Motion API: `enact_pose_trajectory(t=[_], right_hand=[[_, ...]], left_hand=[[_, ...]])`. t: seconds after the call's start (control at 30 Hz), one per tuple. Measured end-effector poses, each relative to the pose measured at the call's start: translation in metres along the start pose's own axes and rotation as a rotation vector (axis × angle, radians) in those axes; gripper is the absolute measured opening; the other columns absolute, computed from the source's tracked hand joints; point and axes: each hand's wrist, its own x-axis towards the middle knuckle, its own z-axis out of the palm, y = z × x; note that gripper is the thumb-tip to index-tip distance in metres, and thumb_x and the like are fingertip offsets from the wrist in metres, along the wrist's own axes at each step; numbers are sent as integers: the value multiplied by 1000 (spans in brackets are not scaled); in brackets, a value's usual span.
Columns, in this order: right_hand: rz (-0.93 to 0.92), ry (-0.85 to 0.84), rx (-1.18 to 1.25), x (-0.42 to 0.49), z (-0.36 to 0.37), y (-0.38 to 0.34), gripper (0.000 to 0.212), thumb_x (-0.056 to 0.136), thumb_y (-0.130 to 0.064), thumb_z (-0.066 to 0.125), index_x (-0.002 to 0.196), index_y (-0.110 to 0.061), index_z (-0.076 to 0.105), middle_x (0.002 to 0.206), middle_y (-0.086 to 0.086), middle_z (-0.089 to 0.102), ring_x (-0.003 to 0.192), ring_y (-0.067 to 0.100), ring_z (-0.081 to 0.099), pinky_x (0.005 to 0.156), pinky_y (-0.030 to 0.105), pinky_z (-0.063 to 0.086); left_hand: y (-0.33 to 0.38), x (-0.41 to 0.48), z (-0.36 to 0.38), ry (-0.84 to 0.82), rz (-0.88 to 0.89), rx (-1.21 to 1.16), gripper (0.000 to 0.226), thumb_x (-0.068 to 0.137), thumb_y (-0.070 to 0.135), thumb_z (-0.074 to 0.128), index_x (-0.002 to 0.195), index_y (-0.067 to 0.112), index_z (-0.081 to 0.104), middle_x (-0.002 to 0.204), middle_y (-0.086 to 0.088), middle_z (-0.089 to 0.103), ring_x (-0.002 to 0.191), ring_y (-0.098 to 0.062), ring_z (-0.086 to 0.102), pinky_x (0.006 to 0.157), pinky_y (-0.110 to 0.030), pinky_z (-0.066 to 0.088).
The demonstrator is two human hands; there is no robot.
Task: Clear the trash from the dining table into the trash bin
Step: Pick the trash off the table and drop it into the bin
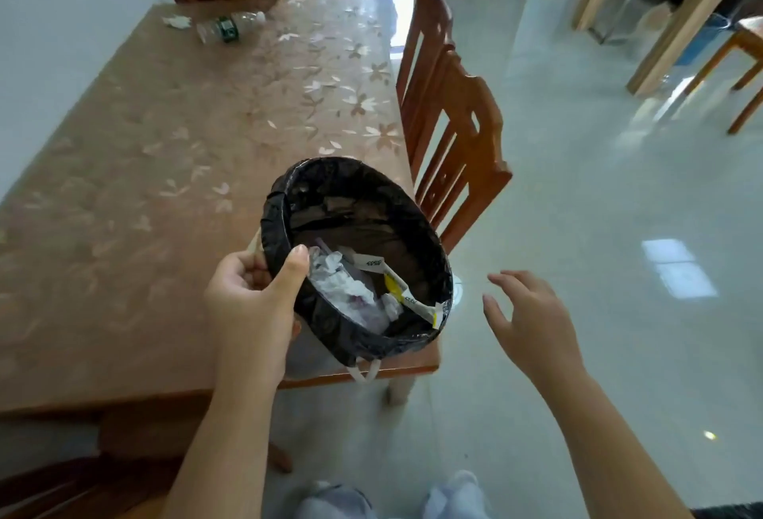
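My left hand (pixel 252 304) grips the near rim of a round trash bin (pixel 417 209) lined with a black bag, holding it tilted over the table's near right corner. Crumpled white tissues and a white-and-yellow wrapper lie inside the bin. My right hand (pixel 532 320) hovers open to the right of the bin, fingers spread, touching nothing. On the far left of the dining table (pixel 165 138) lie an empty clear plastic bottle (pixel 229 26) with a green label and a crumpled white tissue (pixel 177 21).
Two wooden chairs (pixel 450 118) stand along the table's right side. A white wall runs along the left. Glossy tiled floor stretches to the right, with a pale wooden table (pixel 669 10) and a stool at the far right. My feet show at the bottom.
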Motion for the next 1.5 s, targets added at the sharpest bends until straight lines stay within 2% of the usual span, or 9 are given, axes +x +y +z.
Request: enact_pose_trajectory(t=[0.2, 0.37, 0.47, 0.57, 0.73, 0.9, 1.17, 1.27, 1.5], right_hand=[[145, 111, -25, -14, -58, 114, 27, 80, -14, 62, 106, -5, 63, 107, 14, 65, 98, 35, 56, 81, 41, 46], [295, 155, -37, -29, -90, 183, 27, 81, -15, 61, 107, -6, 62, 110, 14, 64, 101, 36, 55, 83, 44, 46], [375, 189, -48, -34, -105, 216, 28, 82, -16, 60, 108, -6, 62, 112, 14, 63, 103, 35, 55, 84, 45, 46], [446, 219, -71, -31, -119, 248, 28, 82, -15, 60, 109, -5, 61, 113, 15, 63, 103, 34, 55, 85, 46, 47], [506, 261, -127, 5, -138, 297, 28, 81, -13, 61, 107, -4, 62, 110, 16, 64, 98, 35, 57, 83, 46, 48], [503, 295, -161, 94, -156, 339, 28, 81, -13, 60, 108, -5, 62, 110, 15, 64, 100, 35, 56, 84, 44, 46], [432, 332, -167, 254, -187, 382, 28, 82, -14, 59, 109, -7, 61, 112, 13, 64, 102, 33, 56, 84, 41, 46], [406, 304, -142, 307, -189, 400, 29, 82, -14, 59, 110, -6, 61, 113, 13, 64, 103, 33, 56, 85, 41, 45], [301, 250, -84, 459, -190, 463, 30, 83, -15, 59, 111, -7, 60, 116, 12, 62, 105, 32, 55, 88, 42, 45]], left_hand=[[10, -67, 111, -173, -14, 6, 32, 53, 52, 72, 66, 26, 57, 62, 2, 60, 49, -13, 57, 44, -30, 51], [16, -108, 192, -331, 18, 16, 32, 63, 42, 74, 69, 16, 56, 58, 2, 56, 41, -7, 50, 36, -17, 43], [16, -122, 236, -440, -7, 15, 31, 63, 39, 76, 69, 16, 55, 64, -4, 55, 47, -12, 51, 40, -23, 46], [13, -129, 281, -517, -19, 39, 29, 57, 45, 75, 63, 25, 55, 65, -4, 59, 49, -14, 56, 43, -27, 49], [8, -127, 362, -596, -73, 27, 25, 61, 41, 76, 64, 24, 58, 60, 2, 64, 56, -17, 62, 47, -30, 52], [14, -99, 459, -646, -100, 9, 26, 68, 35, 75, 69, 18, 56, 66, -6, 59, 55, -19, 55, 41, -25, 47], [49, -25, 589, -581, -69, -4, 29, 60, 42, 73, 68, 22, 54, 72, -10, 60, 58, -18, 56, 39, -19, 46], [55, -1, 628, -515, -53, 10, 27, 61, 42, 73, 66, 23, 54, 70, -7, 59, 52, -13, 54, 37, -16, 43], [59, 69, 743, -374, -83, -16, 27, 62, 40, 74, 64, 21, 54, 61, 0, 56, 52, -13, 53, 39, -18, 44]])
